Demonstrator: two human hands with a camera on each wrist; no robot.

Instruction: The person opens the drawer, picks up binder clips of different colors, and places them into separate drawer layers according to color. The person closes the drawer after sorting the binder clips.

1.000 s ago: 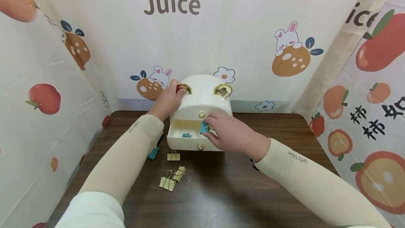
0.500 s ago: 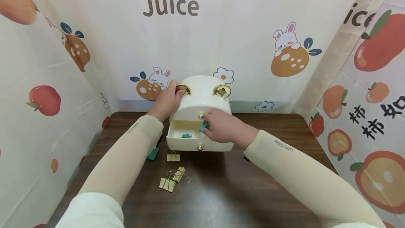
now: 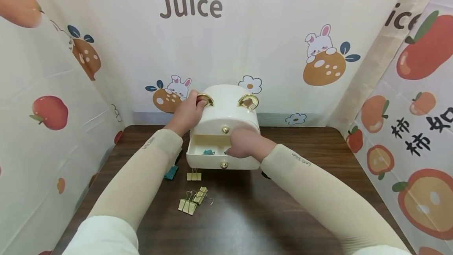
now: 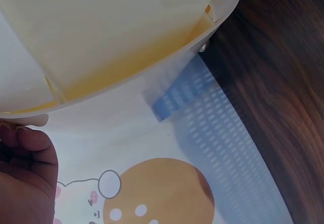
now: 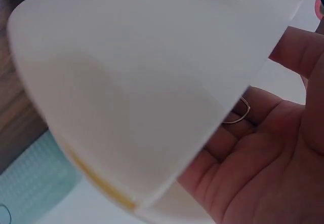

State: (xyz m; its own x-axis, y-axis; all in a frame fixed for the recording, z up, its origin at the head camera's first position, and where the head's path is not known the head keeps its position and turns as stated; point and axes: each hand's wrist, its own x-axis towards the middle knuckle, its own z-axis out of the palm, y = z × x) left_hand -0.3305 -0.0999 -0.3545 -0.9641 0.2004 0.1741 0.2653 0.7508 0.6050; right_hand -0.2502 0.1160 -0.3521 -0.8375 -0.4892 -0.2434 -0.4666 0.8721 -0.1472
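Observation:
A white drawer box (image 3: 226, 103) with gold ear-like rings stands at the back of the table, its lower drawer (image 3: 207, 162) pulled out. My left hand (image 3: 187, 111) grips the gold ring (image 3: 206, 98) at the box's left; in the left wrist view its fingers curl by the box's edge. My right hand (image 3: 247, 144) reaches into the right part of the drawer, pinching a teal binder clip that is mostly hidden. One wire handle (image 5: 245, 111) of that clip shows by the fingers in the right wrist view. Another teal binder clip (image 3: 209, 152) lies inside the drawer.
Several yellow binder clips lie before the box: one binder clip (image 3: 194, 176) close to the drawer, a pair with another binder clip (image 3: 186, 206) nearer. A teal clip (image 3: 171, 172) lies beside my left forearm. Printed curtains (image 3: 269, 50) surround the wooden table (image 3: 247, 215).
My right hand has moved left and deeper into the drawer with the teal binder clip, which has gone mostly out of sight in the head view. My left hand stays on the ring.

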